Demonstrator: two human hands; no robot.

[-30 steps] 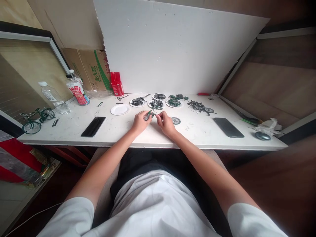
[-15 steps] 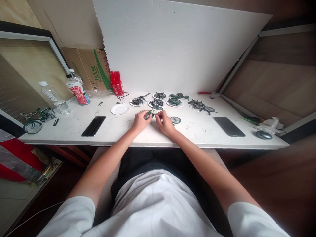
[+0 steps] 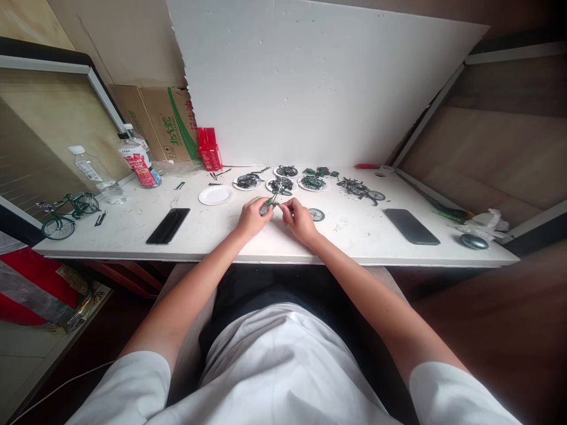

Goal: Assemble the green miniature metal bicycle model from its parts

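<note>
1. Near the tabletop's (image 3: pixel 212 237) front edge, the left hand (image 3: pixel 252 219) is gripping a toy bike part (image 3: pixel 264 208)
2. The right hand (image 3: pixel 299 221), narrow, is facing it from the right, hold unclear
3. Toward the right edge, beside that hand, a wheel (image 3: pixel 317 215) is lying

clear tabletop (image 3: pixel 354 233) rightward, wheel (image 3: pixel 316 215) near right fingers (image 3: pixel 287 216), plates (image 3: pixel 326 187) beyond

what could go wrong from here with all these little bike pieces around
The small bicycle part in the left hand could slip from the fingertips. The loose spoked wheel lies right beside the right hand and might get nudged. The green bicycle stands near the table edge, so a bump could tip it off.
</note>
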